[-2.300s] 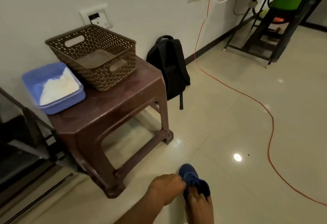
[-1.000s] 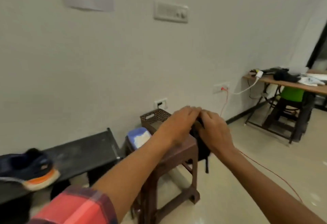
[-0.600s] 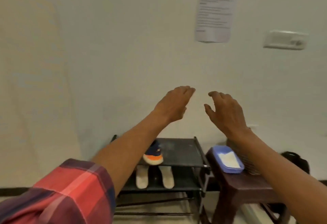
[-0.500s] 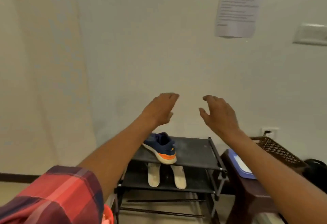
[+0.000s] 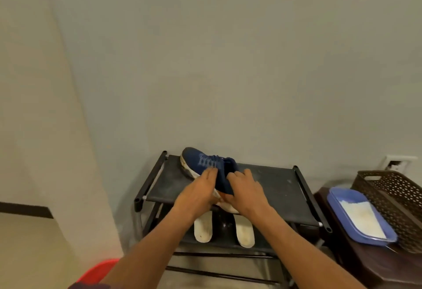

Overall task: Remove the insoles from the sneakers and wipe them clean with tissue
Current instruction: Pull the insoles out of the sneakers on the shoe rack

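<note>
— Where's the sneaker [image 5: 205, 163]?
— On the rack's [image 5: 274, 181] top shelf; the left hand [image 5: 197, 195] lies straight-fingered along its side, the right hand [image 5: 245, 191] curls over its heel
— The insoles [image 5: 202, 228]?
— Lower shelf, side by side; tissue [image 5: 360, 219] sits in the blue tray [image 5: 338, 195]

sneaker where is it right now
Head view, centre: the sneaker is on the left half of the rack's top shelf, toe towards the wall, with the tray further right.
</note>
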